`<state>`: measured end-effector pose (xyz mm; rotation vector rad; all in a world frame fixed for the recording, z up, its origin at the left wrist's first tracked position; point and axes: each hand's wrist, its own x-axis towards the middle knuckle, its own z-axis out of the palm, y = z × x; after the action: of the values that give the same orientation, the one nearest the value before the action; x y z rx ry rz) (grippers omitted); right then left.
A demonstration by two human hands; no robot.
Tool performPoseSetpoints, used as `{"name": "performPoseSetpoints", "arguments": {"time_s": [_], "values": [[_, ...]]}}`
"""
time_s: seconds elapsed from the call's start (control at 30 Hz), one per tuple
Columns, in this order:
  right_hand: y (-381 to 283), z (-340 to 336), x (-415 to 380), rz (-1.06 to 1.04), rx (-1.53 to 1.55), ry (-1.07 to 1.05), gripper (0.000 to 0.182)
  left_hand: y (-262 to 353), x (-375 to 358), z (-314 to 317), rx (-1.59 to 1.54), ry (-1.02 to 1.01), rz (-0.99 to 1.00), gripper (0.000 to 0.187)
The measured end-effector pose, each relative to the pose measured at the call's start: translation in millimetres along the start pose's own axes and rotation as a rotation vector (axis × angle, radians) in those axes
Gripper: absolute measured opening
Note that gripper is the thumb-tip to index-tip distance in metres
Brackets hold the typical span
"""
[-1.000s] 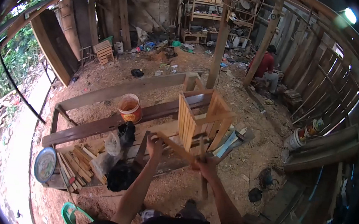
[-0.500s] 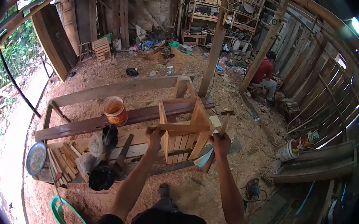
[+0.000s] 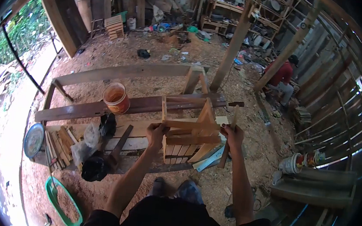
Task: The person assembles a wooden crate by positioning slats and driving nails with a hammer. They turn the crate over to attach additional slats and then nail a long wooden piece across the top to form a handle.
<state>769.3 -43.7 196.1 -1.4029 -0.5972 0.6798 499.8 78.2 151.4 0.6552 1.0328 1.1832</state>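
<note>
A thin wooden slat spans level between my two hands, above a slatted wooden frame on the bench. Closed round the slat's left end is my left hand. At its right end my right hand pinches the slat and also holds a hammer, head up, its handle running through the fingers. A second slat lies across the frame just below the held one. Beside the frame's right side lies a light-blue flat piece.
An orange bucket, a black bag and wood strips rest on the bench. A green-rimmed oval object lies lower left. A person in red sits at back right, beyond wooden posts.
The view has shifted, and both feet now show. My hands have lifted the slat away from the frame, uncovering another slat across it. The hammer has stayed in my right hand.
</note>
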Motion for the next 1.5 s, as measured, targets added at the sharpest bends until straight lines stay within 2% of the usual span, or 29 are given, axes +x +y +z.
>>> {"name": "performPoseSetpoints", "arguments": {"time_s": [0.1,0.2,0.3,0.4,0.43,0.53,0.57,0.67,0.87,0.97,1.17,1.37,1.5], "values": [[14.5,-6.9,27.0,0.062,0.079,-0.086,0.018,5.3,-5.7,2.8,0.123,0.018,0.011,0.022],[12.5,-10.2,47.4,0.075,-0.083,-0.170,0.019,16.7,-18.5,1.5,0.544,0.037,0.149,0.022],[-3.3,-12.3,49.2,0.088,-0.224,-0.255,0.020,14.8,-36.2,-1.0,0.659,0.056,0.242,0.021],[2.9,-22.6,52.0,0.127,-0.230,-0.357,0.021,8.7,-43.6,-1.3,0.726,0.169,0.210,0.022],[0.9,-24.0,50.7,0.120,-0.205,-0.387,0.021,7.6,-46.9,-0.4,0.669,0.192,0.150,0.023],[-28.9,-24.3,45.7,0.114,-0.464,-0.432,0.021,0.5,-53.1,-0.4,0.640,0.180,0.197,0.022],[-7.2,-29.4,52.0,0.188,-0.280,-0.463,0.021,-0.9,-55.5,0.9,0.630,0.223,0.196,0.021],[16.7,-33.7,55.3,0.245,-0.165,-0.490,0.021,-5.7,-57.5,-2.0,0.741,0.304,0.200,0.021],[23.7,-33.3,54.6,0.216,-0.268,-0.491,0.022,-4.1,-47.7,-7.4,0.818,0.320,0.212,0.021],[23.2,-34.2,49.6,0.243,-0.185,-0.468,0.021,-7.2,-44.5,-11.1,0.784,0.267,0.221,0.021],[16.5,-36.8,43.6,0.305,-0.180,-0.472,0.019,11.6,-56.0,9.0,0.965,0.303,0.209,0.022],[17.5,-41.9,40.5,0.311,-0.274,-0.497,0.019,2.6,-47.4,-5.3,0.987,0.298,0.236,0.021],[21.4,-41.4,40.0,0.317,-0.229,-0.462,0.020,4.3,-49.5,-0.1,0.953,0.303,0.234,0.021]]}}
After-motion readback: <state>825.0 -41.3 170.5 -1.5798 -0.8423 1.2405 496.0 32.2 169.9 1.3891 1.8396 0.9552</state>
